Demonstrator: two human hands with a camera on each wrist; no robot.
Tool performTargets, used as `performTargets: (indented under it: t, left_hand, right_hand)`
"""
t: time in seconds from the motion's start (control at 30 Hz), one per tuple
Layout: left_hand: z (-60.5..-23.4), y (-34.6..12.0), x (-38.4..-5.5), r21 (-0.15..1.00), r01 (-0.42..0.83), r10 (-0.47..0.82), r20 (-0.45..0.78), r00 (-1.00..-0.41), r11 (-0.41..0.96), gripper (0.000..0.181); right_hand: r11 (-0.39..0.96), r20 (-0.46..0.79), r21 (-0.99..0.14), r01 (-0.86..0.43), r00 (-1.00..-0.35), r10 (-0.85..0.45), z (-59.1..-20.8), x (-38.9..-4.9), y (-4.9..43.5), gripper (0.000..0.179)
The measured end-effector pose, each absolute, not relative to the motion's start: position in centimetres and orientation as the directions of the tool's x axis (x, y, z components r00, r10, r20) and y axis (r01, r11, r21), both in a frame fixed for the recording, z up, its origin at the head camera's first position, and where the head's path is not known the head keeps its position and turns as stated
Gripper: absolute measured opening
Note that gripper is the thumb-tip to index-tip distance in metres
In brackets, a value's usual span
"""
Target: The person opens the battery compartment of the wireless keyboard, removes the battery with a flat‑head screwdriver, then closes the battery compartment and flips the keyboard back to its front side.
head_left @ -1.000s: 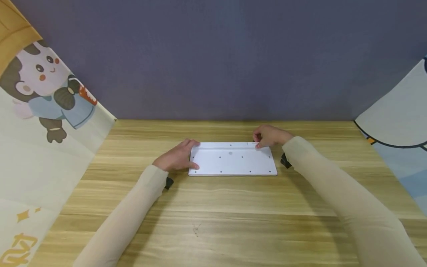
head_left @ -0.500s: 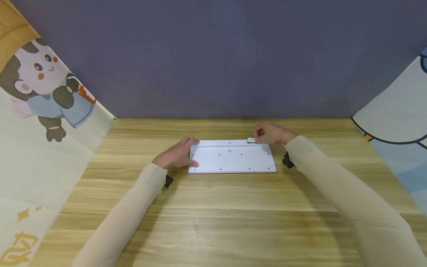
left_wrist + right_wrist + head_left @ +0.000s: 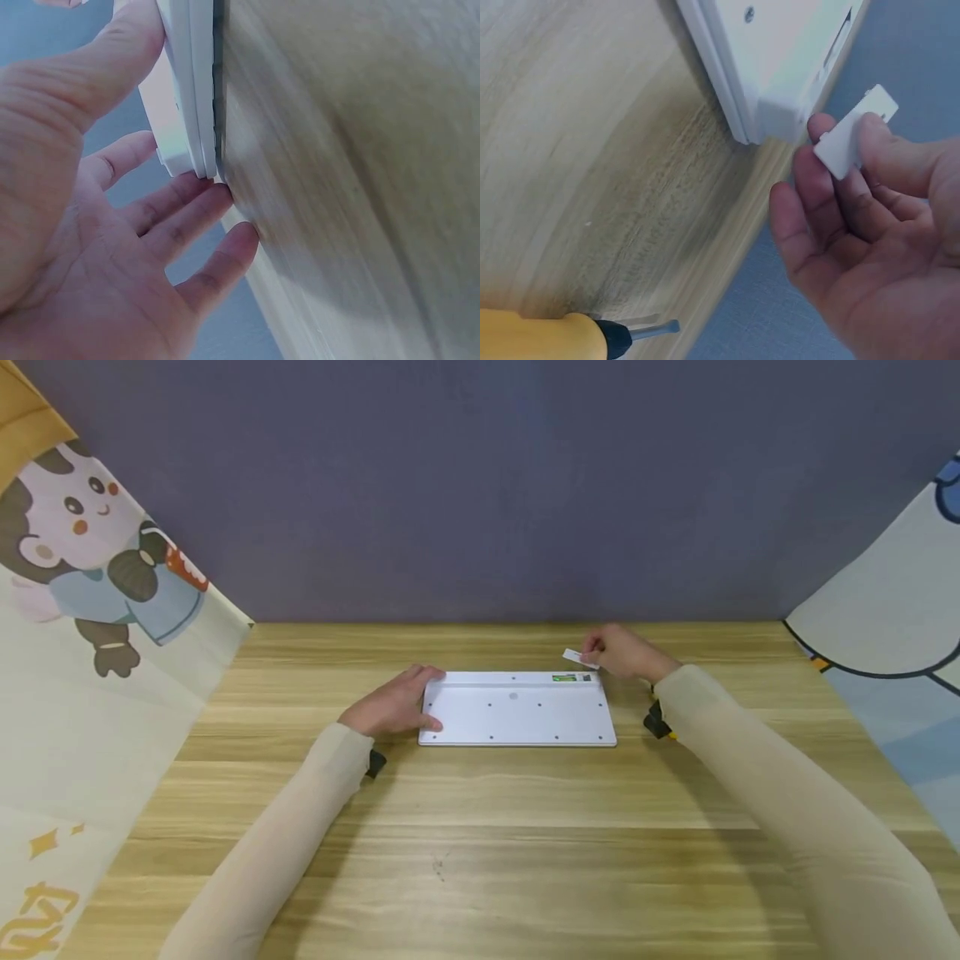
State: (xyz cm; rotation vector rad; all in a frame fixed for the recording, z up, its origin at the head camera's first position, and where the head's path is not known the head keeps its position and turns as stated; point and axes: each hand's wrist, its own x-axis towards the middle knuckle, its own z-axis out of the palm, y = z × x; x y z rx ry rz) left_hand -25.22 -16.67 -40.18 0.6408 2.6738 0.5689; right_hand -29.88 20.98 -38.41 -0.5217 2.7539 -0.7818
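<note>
A white keyboard [image 3: 517, 722] lies face down on the wooden table, its screwed underside facing up. My left hand [image 3: 393, 702] grips its left end, thumb [image 3: 124, 56] on the underside and fingers round the far corner. Near the far right corner, a small battery compartment [image 3: 587, 677] lies uncovered, showing a green battery [image 3: 564, 678]. Just beyond that corner, my right hand [image 3: 626, 653] pinches a thin white battery cover [image 3: 851, 139] between thumb and fingers. The cover is tilted and apart from the keyboard, with small tabs along its edge.
A yellow-handled screwdriver [image 3: 547, 337] lies on the table [image 3: 480, 827] near my right wrist, mostly hidden by the sleeve in the head view. A dark blue-grey panel [image 3: 480, 493] rises behind the table, and printed cartoon panels [image 3: 90, 710] stand at both sides.
The right hand has lifted the battery cover off the keyboard's far right corner and moved it away, up and right, exposing the compartment. The left hand keeps its grip.
</note>
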Motion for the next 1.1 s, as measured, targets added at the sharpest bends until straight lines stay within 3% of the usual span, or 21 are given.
performTargets:
  t: [0.37, 0.57, 0.83, 1.1]
  left_hand:
    - [-40.4, -16.8, -25.2, 0.451, 0.353, 0.487, -0.224, -0.844, 0.819, 0.083]
    - [-40.4, -16.9, -25.1, 0.444, 0.360, 0.489, -0.221, -0.844, 0.821, 0.083]
    - [-40.3, -17.0, -25.2, 0.449, 0.366, 0.495, -0.210, -0.843, 0.815, 0.084]
    - [-40.4, -16.9, -25.4, 0.460, 0.361, 0.498, -0.220, -0.839, 0.812, 0.086]
  right_hand:
    - [0.759, -0.068, -0.607, -0.236, -0.936, -0.345, -38.8, -30.3, 21.2, 0.012]
    - [0.781, 0.005, -0.578, -0.239, -0.957, -0.289, -39.1, -30.6, 21.4, 0.011]
    - [0.783, -0.168, -0.608, -0.131, -0.943, -0.288, -39.8, -31.5, 22.2, 0.011]
    - [0.798, -0.197, -0.593, -0.107, -0.942, -0.272, -40.0, -32.5, 22.3, 0.011]
